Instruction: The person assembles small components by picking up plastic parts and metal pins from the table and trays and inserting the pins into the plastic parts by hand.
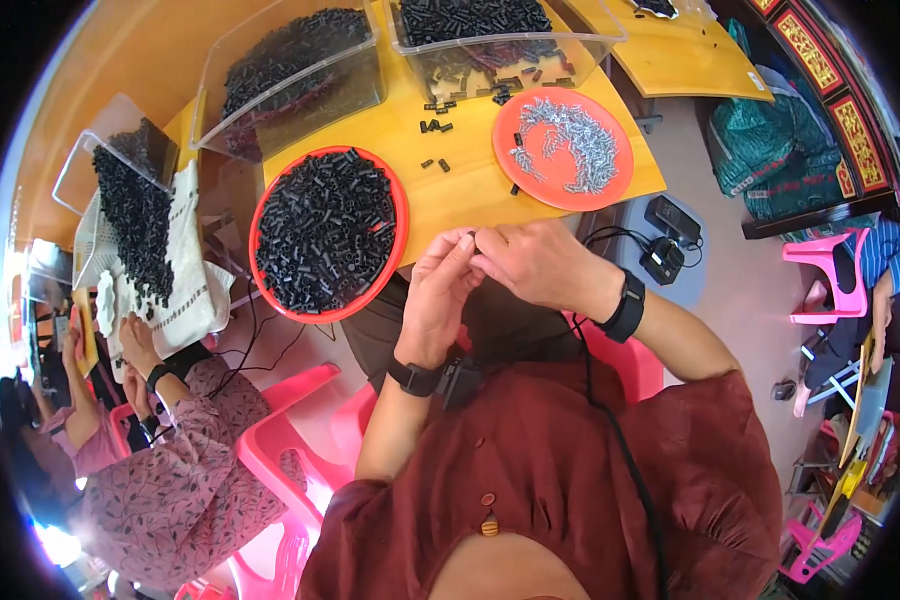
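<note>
In front of my chest, at the table's near edge, my left hand (435, 300) and my right hand (550, 265) meet at the fingertips. A small dark piece (472, 235) shows between the pinched fingers of my left hand, mostly covered. My right thumb and fingers press together against it; what they hold is hidden. Left of my hands, a red round tray (402, 240) is heaped with short black plastic tubes (325, 230). Beyond my right hand, an orange-red plate (510, 120) carries many small silvery metal parts (590, 150), perhaps screws.
Two clear bins (310, 118) (560, 62) of black pieces stand at the table's back. Loose black pieces (436, 127) lie on the yellow table (450, 200). At left, a co-worker's hands (140, 345) work near another black heap (135, 220). Black adapters (662, 258) sit at right.
</note>
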Demonstrator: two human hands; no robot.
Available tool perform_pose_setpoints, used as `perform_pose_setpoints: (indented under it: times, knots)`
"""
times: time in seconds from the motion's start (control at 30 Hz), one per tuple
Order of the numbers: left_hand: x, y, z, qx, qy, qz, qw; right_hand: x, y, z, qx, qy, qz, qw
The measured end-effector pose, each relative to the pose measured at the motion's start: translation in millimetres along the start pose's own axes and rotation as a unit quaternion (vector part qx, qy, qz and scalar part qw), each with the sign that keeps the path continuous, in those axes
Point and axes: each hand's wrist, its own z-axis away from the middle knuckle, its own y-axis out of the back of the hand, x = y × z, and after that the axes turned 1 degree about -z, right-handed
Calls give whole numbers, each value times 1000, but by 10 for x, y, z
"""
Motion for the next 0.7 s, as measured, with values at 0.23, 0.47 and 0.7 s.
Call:
perform_pose_setpoints:
  times: [0.23, 0.47, 0.7]
  knots:
    - [-136, 148, 395, 39, -75, 69, 994, -297, -106, 98, 29, 5, -52, 998]
    - [-35, 175, 759, -3, -88, 124, 988, -542, -221, 115, 201, -34, -299, 932]
    - [-102, 69, 1047, -25, -59, 87, 994, -810, -348, 307, 151, -50, -425, 891]
